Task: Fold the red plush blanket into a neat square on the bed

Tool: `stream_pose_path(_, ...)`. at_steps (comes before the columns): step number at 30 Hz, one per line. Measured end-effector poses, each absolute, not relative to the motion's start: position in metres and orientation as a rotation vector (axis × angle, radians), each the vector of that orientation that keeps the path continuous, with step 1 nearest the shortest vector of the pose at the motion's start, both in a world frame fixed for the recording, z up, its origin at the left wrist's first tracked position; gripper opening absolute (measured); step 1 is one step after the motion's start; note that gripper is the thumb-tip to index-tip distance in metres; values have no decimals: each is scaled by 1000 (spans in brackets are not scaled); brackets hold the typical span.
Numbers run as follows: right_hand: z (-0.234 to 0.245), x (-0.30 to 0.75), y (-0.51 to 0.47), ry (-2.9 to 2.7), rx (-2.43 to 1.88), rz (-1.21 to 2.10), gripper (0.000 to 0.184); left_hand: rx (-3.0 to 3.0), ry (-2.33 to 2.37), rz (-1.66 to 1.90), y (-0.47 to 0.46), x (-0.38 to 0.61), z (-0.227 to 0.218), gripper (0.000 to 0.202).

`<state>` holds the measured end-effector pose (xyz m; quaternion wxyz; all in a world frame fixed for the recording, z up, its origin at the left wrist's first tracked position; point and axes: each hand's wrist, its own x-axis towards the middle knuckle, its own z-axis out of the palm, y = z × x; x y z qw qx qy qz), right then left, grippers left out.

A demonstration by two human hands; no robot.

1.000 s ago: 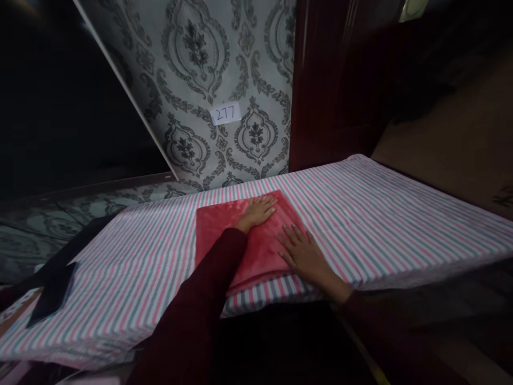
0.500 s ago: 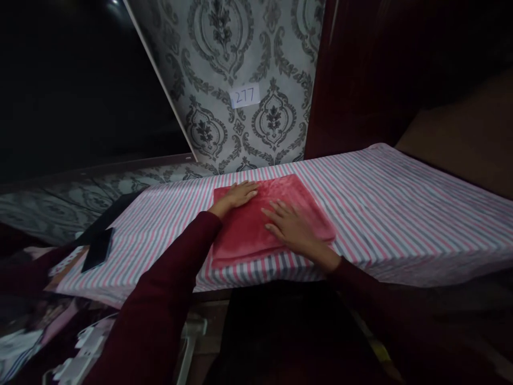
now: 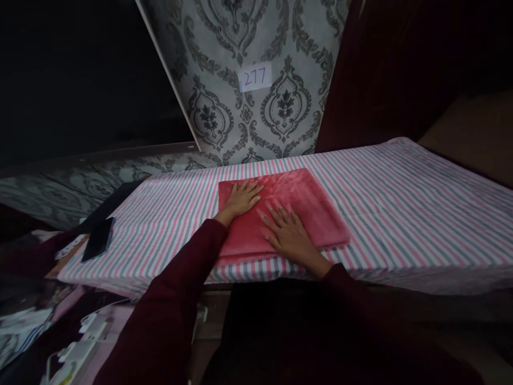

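Two fingers-spread palms, left hand (image 3: pixel 239 200) and right hand (image 3: pixel 289 235), press flat on a folded red plush cloth (image 3: pixel 316 206) (near the front edge of a pink-and-grey striped sheet (image 3: pixel 420 224)).

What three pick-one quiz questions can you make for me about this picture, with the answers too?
1. Where is the red fuzzy cloth?
A) on the striped sheet
B) on the floor
C) hanging on the wall

2. What number is on the white label?
A) 217
B) 772
C) 277

3. How is the left hand?
A) making a fist
B) lying flat on the cloth
C) up in the air

Answers:
1: A, the cloth lies on the pink, grey and white stripes.
2: C, the handwritten digits read 277.
3: B, its palm and spread fingers rest on the cloth.
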<state>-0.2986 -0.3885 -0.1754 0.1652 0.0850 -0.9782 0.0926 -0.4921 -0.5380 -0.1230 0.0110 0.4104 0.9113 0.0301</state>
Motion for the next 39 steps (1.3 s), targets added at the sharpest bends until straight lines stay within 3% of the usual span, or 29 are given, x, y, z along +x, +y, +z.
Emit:
stream_pose_path(13,-199,-241,-380,-2724,259,199,56,1320,2824,234,-548,-487,-116,60)
stream_pose_path(21,-135,-288,-420,-2748,454,415,57,1208,2919,305,-606,-493,-98,61)
stream_pose_path(24,-125,-317,-453,-2794,584,420,57,1153,2938,299,-615,-498,-108,60)
stream_pose_path(31,-159,-327,-475,-2858,662,366,59,1257,2941,472,-620,-508,-159,54)
stream_pose_path(39,-168,-311,-472,-2779,657,356,63,1246,2914,584,-624,-521,-174,55)
